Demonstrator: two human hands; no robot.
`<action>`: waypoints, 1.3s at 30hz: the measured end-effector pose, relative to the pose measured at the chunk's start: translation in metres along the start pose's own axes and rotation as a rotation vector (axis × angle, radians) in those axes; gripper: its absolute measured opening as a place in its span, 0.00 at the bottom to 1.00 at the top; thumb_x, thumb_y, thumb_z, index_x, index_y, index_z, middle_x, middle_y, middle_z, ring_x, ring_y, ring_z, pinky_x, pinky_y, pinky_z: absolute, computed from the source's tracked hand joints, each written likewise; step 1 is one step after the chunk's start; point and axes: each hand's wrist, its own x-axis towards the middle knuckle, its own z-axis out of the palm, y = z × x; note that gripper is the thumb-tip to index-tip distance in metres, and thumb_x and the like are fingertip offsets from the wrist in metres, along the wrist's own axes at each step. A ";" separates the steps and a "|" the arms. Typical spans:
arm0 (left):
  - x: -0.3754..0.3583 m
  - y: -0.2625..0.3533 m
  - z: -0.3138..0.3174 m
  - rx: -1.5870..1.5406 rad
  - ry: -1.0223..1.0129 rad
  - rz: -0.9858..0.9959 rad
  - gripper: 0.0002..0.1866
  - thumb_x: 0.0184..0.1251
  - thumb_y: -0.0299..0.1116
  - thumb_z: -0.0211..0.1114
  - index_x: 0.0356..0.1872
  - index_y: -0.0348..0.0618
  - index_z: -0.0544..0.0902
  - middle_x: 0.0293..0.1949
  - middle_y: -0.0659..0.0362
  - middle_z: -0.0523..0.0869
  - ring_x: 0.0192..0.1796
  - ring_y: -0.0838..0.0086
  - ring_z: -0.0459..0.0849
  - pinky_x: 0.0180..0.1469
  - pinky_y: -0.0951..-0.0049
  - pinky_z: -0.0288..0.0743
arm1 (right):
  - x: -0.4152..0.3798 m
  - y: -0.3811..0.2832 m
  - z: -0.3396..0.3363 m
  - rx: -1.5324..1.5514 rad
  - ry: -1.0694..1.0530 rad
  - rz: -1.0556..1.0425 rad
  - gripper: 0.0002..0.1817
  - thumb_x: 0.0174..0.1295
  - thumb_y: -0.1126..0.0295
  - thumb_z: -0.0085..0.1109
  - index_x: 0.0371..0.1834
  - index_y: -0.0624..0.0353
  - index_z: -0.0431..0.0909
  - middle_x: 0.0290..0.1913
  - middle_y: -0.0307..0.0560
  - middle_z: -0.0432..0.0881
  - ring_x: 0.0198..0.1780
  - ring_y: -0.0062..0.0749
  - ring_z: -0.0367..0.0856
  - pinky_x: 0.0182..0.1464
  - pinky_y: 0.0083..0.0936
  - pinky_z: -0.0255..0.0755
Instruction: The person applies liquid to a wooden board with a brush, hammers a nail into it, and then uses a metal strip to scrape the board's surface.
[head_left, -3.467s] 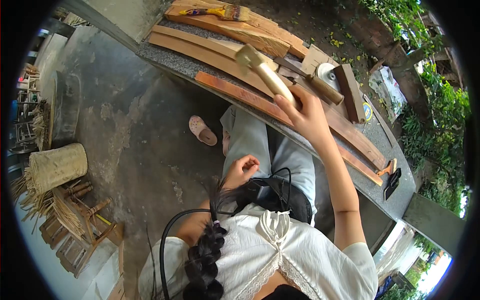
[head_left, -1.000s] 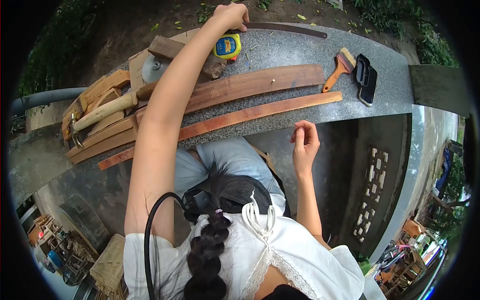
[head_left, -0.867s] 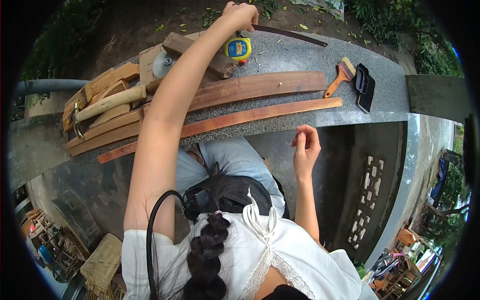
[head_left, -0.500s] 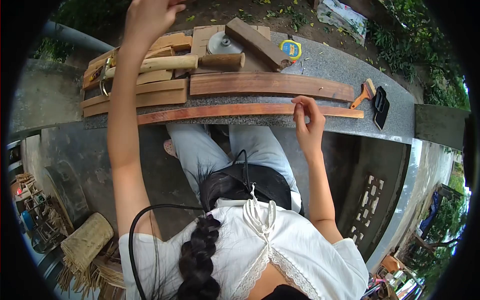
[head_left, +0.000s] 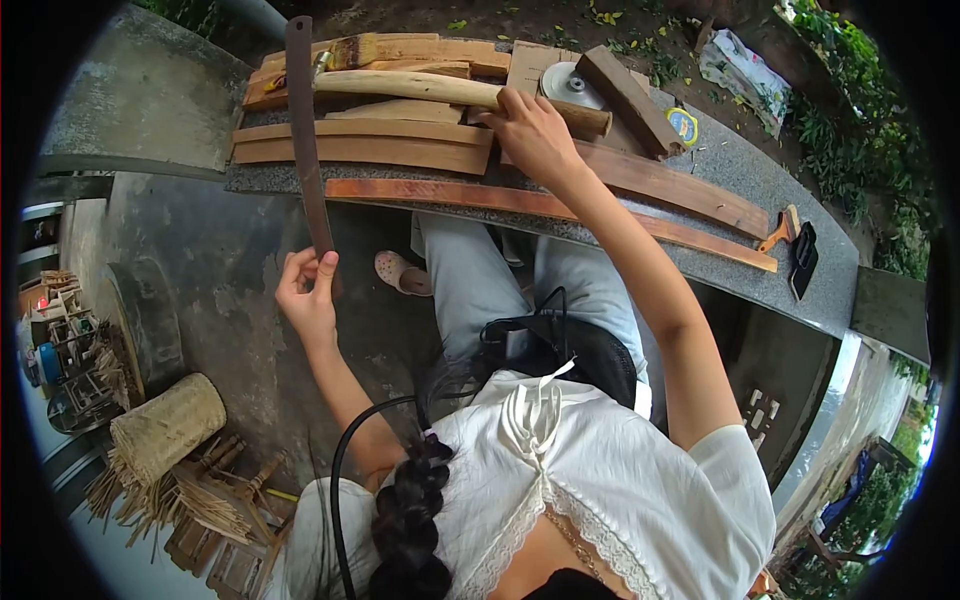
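Metal strip (head_left: 306,130) reaches over the big stone table (head_left: 838,262) and the wood planks (head_left: 370,150), to the left of the right hand (head_left: 538,135). Its near end is in the left hand (head_left: 310,300), pinched by thumb and finger. The right hand curls its fingers round the handle end of the hammer (head_left: 420,86). The little yellow tape measure (head_left: 683,126) sits by a wood block (head_left: 632,102).
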 end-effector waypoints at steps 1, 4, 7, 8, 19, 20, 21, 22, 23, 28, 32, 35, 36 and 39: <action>-0.001 -0.002 0.000 -0.048 0.026 -0.008 0.10 0.60 0.29 0.74 0.36 0.34 0.83 0.30 0.69 0.74 0.31 0.86 0.72 0.37 0.85 0.65 | 0.007 -0.002 0.000 -0.109 -0.099 -0.040 0.14 0.51 0.69 0.65 0.43 0.51 0.85 0.45 0.41 0.74 0.50 0.32 0.76 0.48 0.28 0.72; 0.000 -0.006 0.002 -0.138 0.054 -0.023 0.10 0.59 0.28 0.74 0.37 0.33 0.83 0.30 0.68 0.74 0.30 0.86 0.73 0.35 0.85 0.66 | 0.013 -0.002 0.008 -0.258 -0.173 -0.125 0.09 0.47 0.68 0.65 0.33 0.48 0.86 0.49 0.40 0.74 0.54 0.30 0.73 0.50 0.25 0.68; 0.005 0.001 0.006 -0.187 0.014 0.009 0.10 0.59 0.28 0.75 0.37 0.33 0.84 0.31 0.68 0.74 0.29 0.86 0.73 0.35 0.85 0.66 | 0.021 0.002 0.010 -0.367 -0.155 -0.146 0.03 0.48 0.68 0.63 0.24 0.46 0.86 0.49 0.39 0.75 0.53 0.28 0.73 0.47 0.25 0.68; 0.006 0.002 0.008 -0.187 0.015 0.004 0.10 0.59 0.28 0.75 0.37 0.33 0.84 0.31 0.68 0.74 0.29 0.86 0.73 0.35 0.85 0.66 | 0.024 0.002 0.011 -0.366 -0.160 -0.148 0.03 0.48 0.68 0.63 0.24 0.46 0.86 0.49 0.39 0.75 0.53 0.28 0.73 0.47 0.25 0.68; -0.008 0.004 0.014 -0.237 -0.010 0.024 0.11 0.59 0.29 0.75 0.37 0.33 0.83 0.30 0.68 0.71 0.30 0.87 0.71 0.36 0.86 0.64 | 0.039 0.005 0.018 -0.481 -0.178 -0.379 0.04 0.49 0.65 0.60 0.22 0.46 0.85 0.46 0.33 0.74 0.53 0.23 0.71 0.51 0.21 0.65; -0.009 0.003 0.013 -0.232 -0.011 0.018 0.11 0.60 0.29 0.75 0.37 0.33 0.83 0.30 0.68 0.71 0.30 0.87 0.71 0.36 0.86 0.64 | 0.039 0.006 0.018 -0.506 -0.157 -0.422 0.05 0.50 0.65 0.60 0.22 0.44 0.85 0.46 0.32 0.74 0.53 0.22 0.71 0.51 0.21 0.65; -0.011 0.003 0.012 -0.229 -0.013 0.021 0.11 0.60 0.29 0.75 0.37 0.33 0.83 0.30 0.68 0.71 0.30 0.87 0.71 0.36 0.86 0.64 | 0.039 0.008 0.019 -0.531 -0.135 -0.464 0.05 0.51 0.64 0.60 0.22 0.42 0.85 0.45 0.30 0.75 0.52 0.22 0.72 0.50 0.22 0.65; -0.012 0.002 0.012 -0.234 -0.005 0.026 0.11 0.60 0.29 0.74 0.37 0.33 0.83 0.31 0.68 0.72 0.30 0.87 0.71 0.37 0.85 0.65 | 0.040 0.010 0.022 -0.531 -0.133 -0.457 0.05 0.51 0.64 0.60 0.22 0.42 0.85 0.45 0.30 0.75 0.52 0.22 0.72 0.50 0.22 0.65; -0.012 0.002 0.013 -0.239 -0.001 0.032 0.10 0.61 0.29 0.74 0.37 0.33 0.83 0.31 0.68 0.72 0.31 0.86 0.71 0.37 0.85 0.65 | 0.041 0.014 0.025 -0.539 -0.074 -0.501 0.05 0.51 0.64 0.60 0.22 0.43 0.85 0.45 0.31 0.75 0.51 0.21 0.72 0.50 0.22 0.65; -0.013 0.002 0.009 -0.229 0.007 0.030 0.09 0.63 0.29 0.72 0.38 0.35 0.82 0.32 0.67 0.76 0.33 0.86 0.74 0.39 0.85 0.66 | 0.038 0.022 0.027 -0.447 0.003 -0.518 0.04 0.49 0.64 0.60 0.25 0.47 0.83 0.42 0.32 0.72 0.51 0.20 0.72 0.50 0.20 0.65; -0.012 0.008 0.014 -0.246 0.012 0.018 0.10 0.63 0.30 0.72 0.37 0.33 0.82 0.32 0.67 0.74 0.32 0.85 0.74 0.38 0.85 0.66 | 0.035 0.022 0.019 -0.319 0.128 -0.447 0.04 0.55 0.64 0.61 0.28 0.49 0.80 0.40 0.34 0.72 0.46 0.22 0.75 0.48 0.22 0.68; -0.012 0.013 0.022 -0.266 0.002 0.029 0.11 0.63 0.30 0.73 0.37 0.34 0.82 0.32 0.68 0.74 0.32 0.86 0.74 0.38 0.85 0.67 | 0.033 0.017 0.018 -0.203 0.179 -0.332 0.04 0.54 0.65 0.61 0.31 0.49 0.78 0.40 0.34 0.73 0.44 0.23 0.77 0.46 0.23 0.69; -0.012 0.014 0.024 -0.266 0.002 0.031 0.11 0.63 0.30 0.73 0.37 0.34 0.82 0.32 0.68 0.74 0.32 0.86 0.74 0.38 0.85 0.67 | 0.032 0.016 0.019 -0.140 0.219 -0.261 0.05 0.50 0.66 0.61 0.31 0.49 0.78 0.40 0.33 0.73 0.44 0.23 0.77 0.45 0.24 0.70; -0.012 0.016 0.032 -0.269 -0.006 0.008 0.11 0.62 0.31 0.73 0.38 0.34 0.82 0.32 0.68 0.73 0.32 0.86 0.73 0.38 0.86 0.66 | 0.037 0.006 0.009 0.031 0.278 -0.122 0.07 0.56 0.68 0.62 0.36 0.51 0.75 0.36 0.38 0.76 0.36 0.32 0.80 0.41 0.29 0.72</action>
